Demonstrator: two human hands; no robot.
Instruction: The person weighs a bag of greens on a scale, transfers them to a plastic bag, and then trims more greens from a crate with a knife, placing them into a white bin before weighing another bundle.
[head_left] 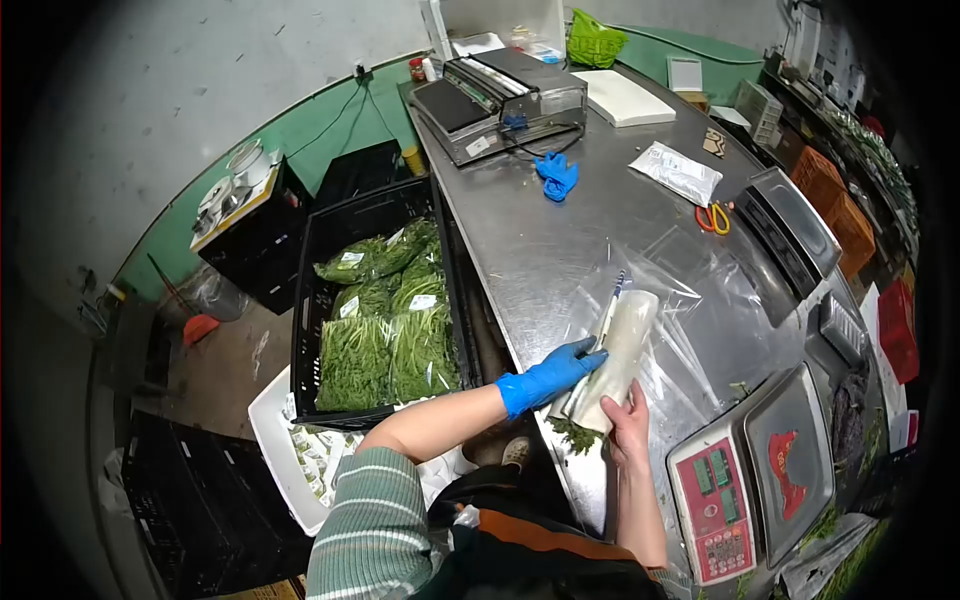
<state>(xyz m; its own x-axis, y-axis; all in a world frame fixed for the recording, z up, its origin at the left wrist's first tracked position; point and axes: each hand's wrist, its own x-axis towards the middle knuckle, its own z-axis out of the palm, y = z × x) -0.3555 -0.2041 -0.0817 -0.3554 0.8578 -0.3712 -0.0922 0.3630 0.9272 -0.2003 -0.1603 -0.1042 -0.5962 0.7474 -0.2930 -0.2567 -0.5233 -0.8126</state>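
Leftward, black crate [310, 285]: holding bagged greens [355, 365] beside the metal table [500, 220].
Blue-gloved left hand [560, 372]: pressing fingers over a white roll [632, 330].
Roll: slanting over the table's near edge, leaves [573, 436] poking from its lower end.
Bare right hand [628, 425]: grasping that lower end.
Clear plastic [690, 355]: spreading just beyond.
Red-panelled scale [715, 505]: sitting rightmost.

A bright green bag [597, 42] sits at the top of the frame, an orange dustpan [201, 328] is over on the left, orange and yellow scissors [712, 212] lie right of the middle, and orange crates [848, 230] are at the upper right.
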